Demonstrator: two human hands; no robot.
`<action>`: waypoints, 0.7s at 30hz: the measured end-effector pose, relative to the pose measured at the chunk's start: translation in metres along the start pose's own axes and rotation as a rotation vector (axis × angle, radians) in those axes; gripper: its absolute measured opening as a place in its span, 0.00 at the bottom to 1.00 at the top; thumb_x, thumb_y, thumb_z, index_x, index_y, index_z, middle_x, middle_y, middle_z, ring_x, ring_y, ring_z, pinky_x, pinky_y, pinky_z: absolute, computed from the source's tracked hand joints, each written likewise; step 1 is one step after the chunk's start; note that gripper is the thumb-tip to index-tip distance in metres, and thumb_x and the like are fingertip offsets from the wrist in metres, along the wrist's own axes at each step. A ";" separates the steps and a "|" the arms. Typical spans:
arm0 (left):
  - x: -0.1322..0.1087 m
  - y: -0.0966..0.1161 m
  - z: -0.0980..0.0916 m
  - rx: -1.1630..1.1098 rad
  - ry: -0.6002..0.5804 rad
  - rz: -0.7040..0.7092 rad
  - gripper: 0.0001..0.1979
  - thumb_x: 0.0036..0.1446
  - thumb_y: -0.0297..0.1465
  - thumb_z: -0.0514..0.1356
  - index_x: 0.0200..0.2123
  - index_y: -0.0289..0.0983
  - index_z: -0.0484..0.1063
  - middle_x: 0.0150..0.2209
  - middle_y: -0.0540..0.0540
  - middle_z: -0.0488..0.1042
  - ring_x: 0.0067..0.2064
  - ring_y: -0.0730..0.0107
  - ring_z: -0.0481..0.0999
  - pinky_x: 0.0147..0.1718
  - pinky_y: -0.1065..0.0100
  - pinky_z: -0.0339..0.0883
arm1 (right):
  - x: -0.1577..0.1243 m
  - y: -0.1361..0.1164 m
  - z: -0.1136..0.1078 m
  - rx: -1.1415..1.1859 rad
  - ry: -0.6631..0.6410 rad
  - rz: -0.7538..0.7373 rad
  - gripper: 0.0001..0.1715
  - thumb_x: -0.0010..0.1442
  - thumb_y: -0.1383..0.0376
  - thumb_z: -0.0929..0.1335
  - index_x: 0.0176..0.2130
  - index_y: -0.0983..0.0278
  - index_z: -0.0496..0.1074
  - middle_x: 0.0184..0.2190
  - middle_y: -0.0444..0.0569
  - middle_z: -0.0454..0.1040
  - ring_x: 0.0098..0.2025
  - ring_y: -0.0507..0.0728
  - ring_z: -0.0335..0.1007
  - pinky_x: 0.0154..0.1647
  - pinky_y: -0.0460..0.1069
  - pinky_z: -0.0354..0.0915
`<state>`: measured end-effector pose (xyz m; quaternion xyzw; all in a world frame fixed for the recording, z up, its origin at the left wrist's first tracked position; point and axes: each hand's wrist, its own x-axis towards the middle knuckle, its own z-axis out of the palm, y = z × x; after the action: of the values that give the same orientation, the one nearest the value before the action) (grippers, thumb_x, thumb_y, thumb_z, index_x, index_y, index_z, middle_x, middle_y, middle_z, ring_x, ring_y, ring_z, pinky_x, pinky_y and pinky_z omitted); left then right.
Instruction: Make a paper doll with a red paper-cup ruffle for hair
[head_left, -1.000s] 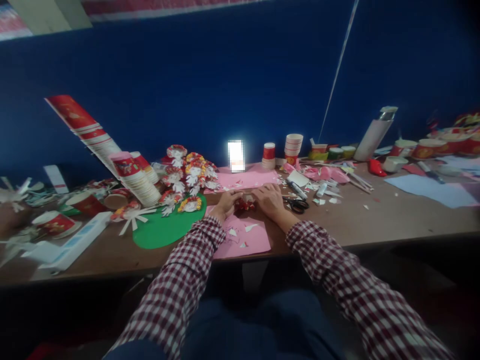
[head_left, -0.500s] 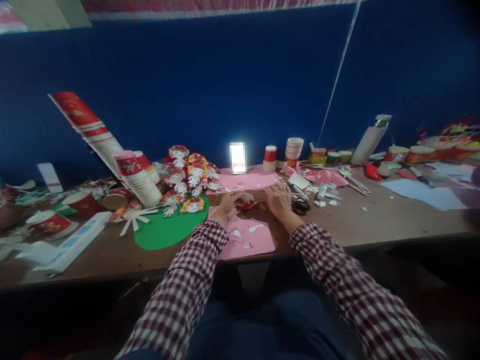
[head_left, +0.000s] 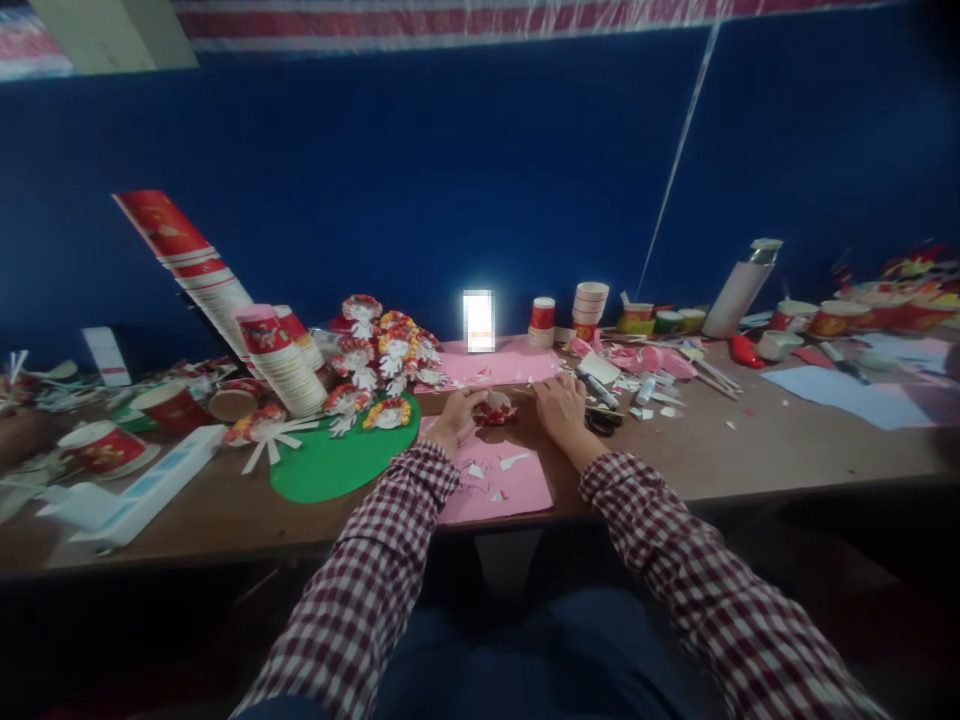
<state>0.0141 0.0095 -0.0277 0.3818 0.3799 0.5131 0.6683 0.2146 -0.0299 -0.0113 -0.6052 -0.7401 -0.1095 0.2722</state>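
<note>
My left hand (head_left: 456, 420) is closed on the edge of a small paper cutout (head_left: 496, 408) with a pale middle and a ruffled red rim, held low over the brown table. To the right, my right hand (head_left: 561, 405) rests palm down with its fingers stretched forward; anything under the fingertips is hidden. Black scissors (head_left: 602, 420) lie just beside that hand. Below the cutout is a pink sheet (head_left: 525, 488) with drawn lines and white scraps on it. Similar finished-looking paper figures (head_left: 396, 350) with red and yellow rims cluster to the left.
A green oval sheet (head_left: 330, 465) lies left of my hands. Leaning stacks of paper cups (head_left: 281, 360) and a white power strip (head_left: 150, 490) are further left. Behind stands a bright screen (head_left: 478, 322). Rightward are a marker (head_left: 598, 390), paper scraps, a tumbler (head_left: 742, 290) and bowls. Another person's hand (head_left: 19, 435) shows far left.
The whole view has shifted slightly. My left hand stays on the cutout, and my right hand keeps nearly the same place. The other person's hand shows more at the far left.
</note>
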 end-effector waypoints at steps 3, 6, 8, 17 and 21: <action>0.001 0.001 0.000 -0.004 0.005 0.013 0.18 0.62 0.36 0.58 0.52 0.35 0.67 0.51 0.41 0.70 0.48 0.62 0.73 0.45 0.55 0.71 | 0.002 -0.004 -0.004 0.100 0.041 -0.018 0.18 0.64 0.68 0.61 0.49 0.64 0.74 0.48 0.58 0.74 0.54 0.67 0.57 0.55 0.60 0.50; 0.000 0.003 -0.001 -0.017 -0.005 0.018 0.17 0.62 0.36 0.58 0.52 0.35 0.67 0.51 0.41 0.70 0.47 0.62 0.73 0.45 0.55 0.71 | 0.010 -0.014 -0.005 0.229 0.065 -0.052 0.18 0.65 0.67 0.60 0.51 0.65 0.73 0.49 0.56 0.73 0.53 0.63 0.61 0.56 0.56 0.55; -0.001 0.004 -0.002 -0.023 -0.013 0.020 0.17 0.62 0.36 0.58 0.52 0.35 0.67 0.51 0.41 0.70 0.47 0.62 0.73 0.45 0.55 0.71 | 0.018 -0.023 -0.002 0.324 0.073 -0.062 0.18 0.65 0.65 0.61 0.51 0.65 0.72 0.48 0.56 0.74 0.51 0.61 0.65 0.55 0.53 0.59; -0.003 0.004 -0.003 0.034 -0.025 0.022 0.18 0.62 0.36 0.58 0.52 0.35 0.67 0.51 0.41 0.70 0.48 0.62 0.73 0.45 0.55 0.71 | 0.017 -0.033 0.028 0.710 -0.024 0.011 0.18 0.64 0.60 0.63 0.49 0.65 0.72 0.43 0.54 0.78 0.43 0.58 0.74 0.46 0.52 0.68; -0.001 0.001 0.000 0.054 -0.029 0.034 0.17 0.62 0.36 0.58 0.52 0.35 0.67 0.50 0.41 0.70 0.47 0.62 0.73 0.44 0.56 0.72 | 0.012 -0.030 0.031 0.798 -0.060 -0.008 0.20 0.58 0.63 0.68 0.50 0.66 0.72 0.44 0.54 0.77 0.43 0.58 0.74 0.47 0.52 0.68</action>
<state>0.0135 0.0091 -0.0265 0.4134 0.3773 0.5083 0.6545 0.1756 -0.0118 -0.0256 -0.4519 -0.7343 0.2033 0.4639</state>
